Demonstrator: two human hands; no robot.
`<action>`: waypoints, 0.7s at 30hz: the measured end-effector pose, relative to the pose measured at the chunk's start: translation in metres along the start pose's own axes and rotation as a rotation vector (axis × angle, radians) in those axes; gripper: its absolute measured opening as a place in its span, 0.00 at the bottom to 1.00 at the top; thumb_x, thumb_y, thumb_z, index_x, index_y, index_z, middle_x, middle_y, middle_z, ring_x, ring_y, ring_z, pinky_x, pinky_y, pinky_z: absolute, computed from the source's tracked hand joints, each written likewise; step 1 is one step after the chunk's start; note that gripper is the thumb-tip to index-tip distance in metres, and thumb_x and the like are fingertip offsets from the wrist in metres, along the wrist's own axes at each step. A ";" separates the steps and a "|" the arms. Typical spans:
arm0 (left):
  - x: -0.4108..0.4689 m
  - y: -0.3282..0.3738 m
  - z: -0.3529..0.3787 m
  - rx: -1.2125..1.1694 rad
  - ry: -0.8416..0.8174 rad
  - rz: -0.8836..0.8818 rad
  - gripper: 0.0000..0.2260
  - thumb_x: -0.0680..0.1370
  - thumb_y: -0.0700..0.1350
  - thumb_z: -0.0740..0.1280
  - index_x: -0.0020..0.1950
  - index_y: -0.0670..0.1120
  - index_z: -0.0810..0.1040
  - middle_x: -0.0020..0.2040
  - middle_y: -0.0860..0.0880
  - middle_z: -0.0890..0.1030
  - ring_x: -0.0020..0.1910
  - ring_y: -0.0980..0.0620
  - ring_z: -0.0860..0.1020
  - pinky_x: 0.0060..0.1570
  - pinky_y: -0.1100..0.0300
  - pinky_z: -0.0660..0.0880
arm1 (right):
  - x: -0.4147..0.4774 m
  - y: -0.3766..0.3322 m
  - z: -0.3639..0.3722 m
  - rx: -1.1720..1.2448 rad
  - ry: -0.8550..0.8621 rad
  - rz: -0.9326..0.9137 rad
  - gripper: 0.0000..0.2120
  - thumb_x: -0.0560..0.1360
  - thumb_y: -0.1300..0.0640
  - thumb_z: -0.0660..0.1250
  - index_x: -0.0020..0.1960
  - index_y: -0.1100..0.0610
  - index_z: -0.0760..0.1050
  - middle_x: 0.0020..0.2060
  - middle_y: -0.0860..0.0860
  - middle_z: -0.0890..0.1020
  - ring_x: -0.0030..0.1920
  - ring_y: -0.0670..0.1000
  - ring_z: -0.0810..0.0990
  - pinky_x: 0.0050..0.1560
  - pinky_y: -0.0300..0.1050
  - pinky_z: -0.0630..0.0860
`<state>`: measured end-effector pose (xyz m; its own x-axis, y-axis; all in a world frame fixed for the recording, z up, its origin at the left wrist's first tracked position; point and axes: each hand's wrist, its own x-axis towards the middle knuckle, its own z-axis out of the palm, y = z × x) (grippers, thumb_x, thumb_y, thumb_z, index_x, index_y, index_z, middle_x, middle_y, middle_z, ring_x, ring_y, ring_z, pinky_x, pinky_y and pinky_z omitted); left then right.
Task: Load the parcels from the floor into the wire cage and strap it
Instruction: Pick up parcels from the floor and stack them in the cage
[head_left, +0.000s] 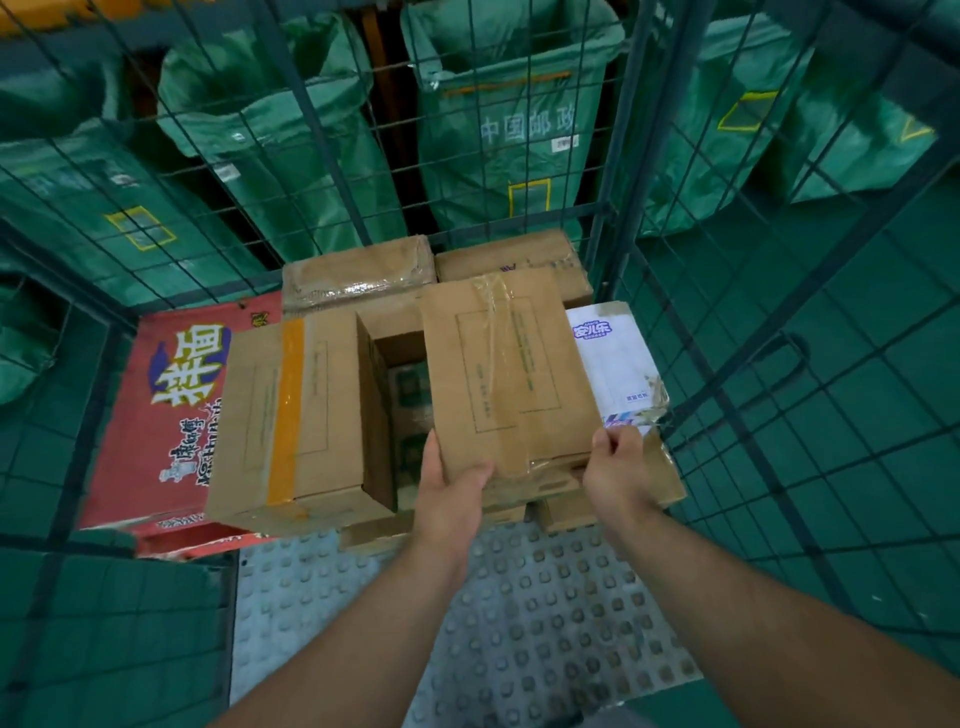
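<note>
Head cam, wide-angle, faces fwd & down into wire cage (621, 156), close.

This looks like a postal sorting depot. Green mail sacks (501, 156), one printed with white characters, line up from 10 to 2 o'clock behind a wire cage (620, 156) stacked with taped cardboard parcels (306, 410).

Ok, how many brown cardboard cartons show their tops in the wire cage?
4 with tops showing: orange-taped carton at left, clear-taped carton being held, back-left carton, back-right carton. Others underneath are partly hidden.
</note>
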<state>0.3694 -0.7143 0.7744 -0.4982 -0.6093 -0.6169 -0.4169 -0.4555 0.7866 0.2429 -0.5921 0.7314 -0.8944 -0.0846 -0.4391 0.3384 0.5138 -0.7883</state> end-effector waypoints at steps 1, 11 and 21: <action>-0.003 0.002 -0.003 0.005 0.035 0.013 0.33 0.75 0.48 0.74 0.74 0.72 0.65 0.65 0.56 0.79 0.65 0.51 0.77 0.68 0.45 0.74 | 0.000 0.000 0.004 0.025 -0.026 0.017 0.09 0.87 0.52 0.53 0.53 0.56 0.68 0.42 0.54 0.75 0.42 0.55 0.75 0.44 0.49 0.73; -0.033 0.036 0.001 0.691 0.246 0.236 0.40 0.74 0.60 0.68 0.81 0.67 0.50 0.78 0.55 0.57 0.75 0.48 0.54 0.77 0.42 0.53 | 0.005 0.008 0.052 0.348 -0.198 0.348 0.12 0.88 0.58 0.50 0.48 0.57 0.67 0.43 0.59 0.77 0.25 0.51 0.79 0.25 0.42 0.77; 0.018 -0.009 -0.030 0.392 0.235 0.108 0.29 0.84 0.55 0.63 0.82 0.54 0.57 0.74 0.52 0.72 0.69 0.52 0.73 0.67 0.56 0.71 | 0.020 0.013 0.060 0.087 -0.140 0.157 0.08 0.84 0.50 0.56 0.49 0.52 0.70 0.47 0.59 0.80 0.50 0.65 0.82 0.53 0.64 0.81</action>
<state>0.3870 -0.7403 0.7575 -0.3873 -0.7910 -0.4736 -0.6506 -0.1295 0.7483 0.2472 -0.6383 0.6864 -0.7812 -0.1304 -0.6105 0.4998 0.4553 -0.7368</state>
